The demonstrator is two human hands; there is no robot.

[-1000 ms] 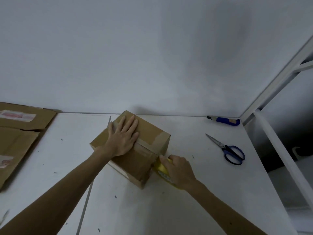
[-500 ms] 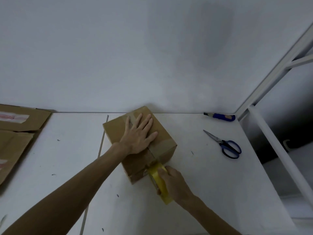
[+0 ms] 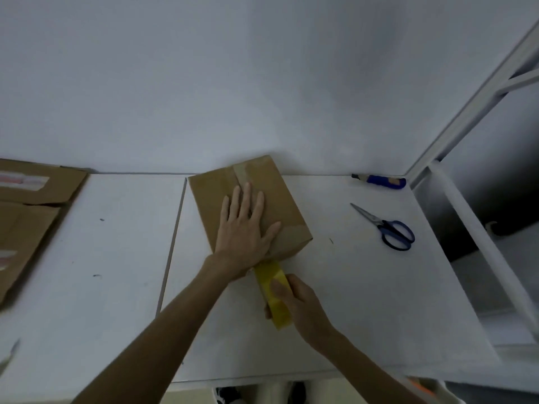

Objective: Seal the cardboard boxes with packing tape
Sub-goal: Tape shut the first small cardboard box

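Observation:
A closed brown cardboard box stands on the white table near the back wall, with a strip of tape along its top seam. My left hand lies flat on the box top, fingers spread and straight. Just in front of the box's near edge, my right hand grips a yellow roll of packing tape. The roll's tape end reaches toward the box's near face, hidden under my left wrist.
Blue-handled scissors lie on the table to the right. A blue utility knife rests at the back right corner. Flattened cardboard boxes lie at the far left. A white metal frame borders the table's right side.
The box has turned under my left hand so its taped seam points toward me. My right hand has drawn the tape roll back from the box's side toward me.

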